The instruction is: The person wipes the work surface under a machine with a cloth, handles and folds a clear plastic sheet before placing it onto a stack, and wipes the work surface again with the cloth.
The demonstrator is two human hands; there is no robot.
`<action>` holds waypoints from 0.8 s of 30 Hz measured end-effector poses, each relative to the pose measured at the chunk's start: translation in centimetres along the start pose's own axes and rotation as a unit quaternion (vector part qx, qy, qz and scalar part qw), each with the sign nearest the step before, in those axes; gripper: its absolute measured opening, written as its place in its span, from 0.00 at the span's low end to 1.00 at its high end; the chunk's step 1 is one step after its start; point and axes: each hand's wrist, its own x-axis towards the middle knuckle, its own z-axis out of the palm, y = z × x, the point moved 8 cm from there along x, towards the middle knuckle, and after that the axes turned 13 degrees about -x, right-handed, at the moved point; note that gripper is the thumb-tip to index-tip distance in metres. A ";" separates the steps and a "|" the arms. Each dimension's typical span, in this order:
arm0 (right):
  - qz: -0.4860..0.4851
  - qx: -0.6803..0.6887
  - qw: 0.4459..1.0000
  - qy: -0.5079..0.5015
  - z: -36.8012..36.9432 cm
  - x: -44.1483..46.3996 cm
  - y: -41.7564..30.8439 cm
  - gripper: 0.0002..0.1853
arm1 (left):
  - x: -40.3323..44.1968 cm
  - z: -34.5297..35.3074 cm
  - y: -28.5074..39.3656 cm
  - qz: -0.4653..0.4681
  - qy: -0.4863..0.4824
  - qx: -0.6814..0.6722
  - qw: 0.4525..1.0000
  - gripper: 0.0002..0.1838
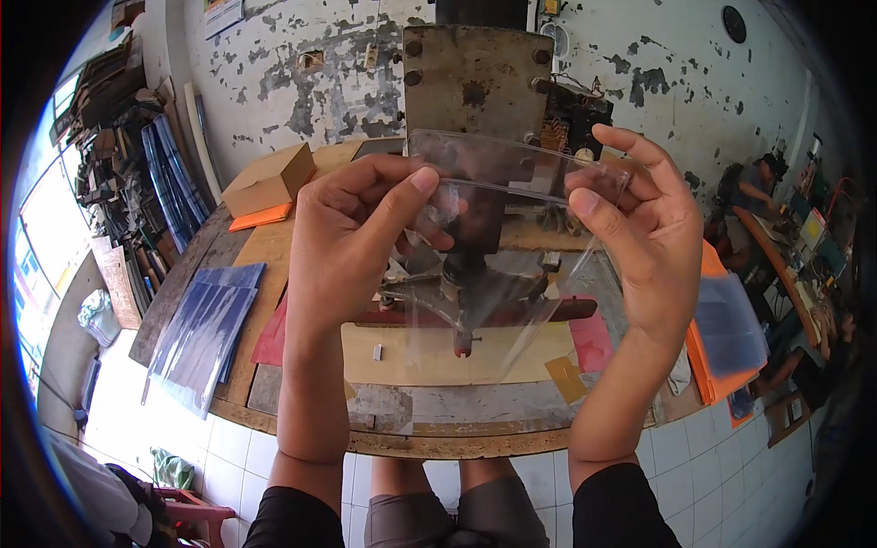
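Observation:
A clear plastic sleeve [512, 163] hangs upright between my two hands, in front of the machine. My left hand [365, 210] pinches its upper left part between thumb and fingers. At the upper right, my right hand [644, 205] grips the sleeve with the thumb and bent fingers, the index finger raised. The sleeve's lower part is see-through, so its bottom edge is hard to make out. Behind it stands a heavy metal press [477, 82], with a red-brown bar [566, 309] low across a yellowish board [393, 352].
On the wooden table's left lie blue-tinted plastic sheets [206, 315] and a cardboard box [268, 180] over orange sheets [260, 217]. At the right, more clear plastic [729, 324] rests on orange material [705, 365]. Another person [763, 187] sits at the far right.

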 end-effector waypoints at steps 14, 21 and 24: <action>0.021 -0.006 1.000 -0.020 0.2 -0.1 0.4 0.19 | 0.0 -0.6 -0.5 -0.052 -0.054 -0.022 0.997 0.11; 0.011 -0.030 0.999 -0.029 0.3 -0.2 0.0 0.19 | 0.0 -0.7 -0.7 -0.053 -0.073 0.010 0.996 0.10; 0.017 -0.024 0.999 -0.031 0.5 -0.3 0.1 0.19 | 0.0 -0.6 -0.4 -0.051 -0.053 0.004 0.997 0.11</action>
